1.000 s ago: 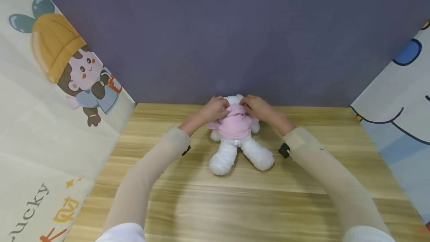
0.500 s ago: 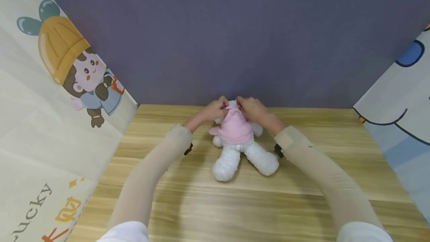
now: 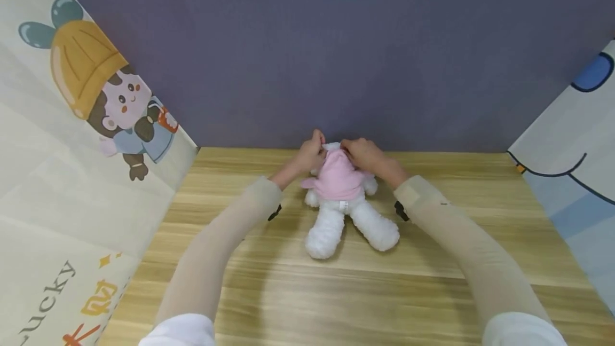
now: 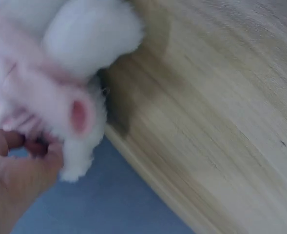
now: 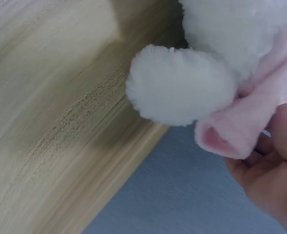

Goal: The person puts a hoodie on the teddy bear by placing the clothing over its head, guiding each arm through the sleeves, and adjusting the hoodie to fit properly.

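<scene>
A white fluffy stuffed toy (image 3: 324, 233) lies on the table, legs toward me and head end at the dark panel. Its upper body is wrapped in a small pink top (image 3: 340, 180), bunched up around the head so that only a bit of white shows above. My left hand (image 3: 310, 154) pinches the top's cloth at the left of the head; the left wrist view shows fingers and thumb gathered on pink fabric (image 4: 43, 92) near a loose sleeve opening. On the other side my right hand (image 3: 363, 155) grips the top, thumb over the pink cloth (image 5: 248, 119) in the right wrist view.
The wood-grain table (image 3: 331, 298) ends at an upright dark grey panel (image 3: 307, 57) just behind the toy. Cartoon-printed sheets flank it, one at left (image 3: 57, 191) and another at right (image 3: 562, 138).
The pink top has been drawn up over more of the toy's head, and the toy has shifted slightly toward me. In the last half second my left hand has risen slightly at the cloth.
</scene>
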Motion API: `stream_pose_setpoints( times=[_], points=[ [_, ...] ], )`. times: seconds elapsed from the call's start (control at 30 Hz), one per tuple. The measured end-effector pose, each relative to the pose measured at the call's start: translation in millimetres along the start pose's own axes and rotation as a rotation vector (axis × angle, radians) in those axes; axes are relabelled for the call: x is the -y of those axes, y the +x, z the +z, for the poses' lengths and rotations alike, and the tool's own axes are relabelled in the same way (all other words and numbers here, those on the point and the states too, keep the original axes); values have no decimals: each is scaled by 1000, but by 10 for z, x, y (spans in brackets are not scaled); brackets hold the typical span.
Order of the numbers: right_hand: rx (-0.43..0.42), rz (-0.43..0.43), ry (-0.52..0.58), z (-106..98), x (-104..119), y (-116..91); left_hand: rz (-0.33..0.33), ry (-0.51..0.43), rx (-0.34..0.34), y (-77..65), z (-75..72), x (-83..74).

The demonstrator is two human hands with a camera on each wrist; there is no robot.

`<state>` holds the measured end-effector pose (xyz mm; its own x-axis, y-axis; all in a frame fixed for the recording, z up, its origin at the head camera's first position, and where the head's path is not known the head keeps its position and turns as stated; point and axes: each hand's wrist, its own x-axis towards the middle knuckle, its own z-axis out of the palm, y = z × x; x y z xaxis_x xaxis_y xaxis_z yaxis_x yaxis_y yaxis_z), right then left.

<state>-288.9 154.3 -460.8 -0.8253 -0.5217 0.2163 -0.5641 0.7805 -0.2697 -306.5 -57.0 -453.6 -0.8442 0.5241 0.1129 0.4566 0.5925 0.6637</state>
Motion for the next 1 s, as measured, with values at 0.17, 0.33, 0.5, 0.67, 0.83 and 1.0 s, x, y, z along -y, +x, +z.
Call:
stream_pose_setpoints(
  times=[0.17,0.33,0.5,0.67,0.83,1.0],
  points=[
    [-25,-30,43,-87,22,-150,118,158,-126,-103,39,-41],
    [-123,-157,120,-143,205,-654,316,223,-112,-557,-10,-8],
    [-133,-251,54,-42,299,-1067,502,409,4,-925,48,122],
    [-163,-207,-44,57,295,-1050,471,487,-24,-915,182,154],
    [-157,-148,-57,113,322,-1033,488,561,-58,-870,246,138],
    [-156,-76,-50,119,404,-1019,624,616,-98,-832,241,98]
  ],
)
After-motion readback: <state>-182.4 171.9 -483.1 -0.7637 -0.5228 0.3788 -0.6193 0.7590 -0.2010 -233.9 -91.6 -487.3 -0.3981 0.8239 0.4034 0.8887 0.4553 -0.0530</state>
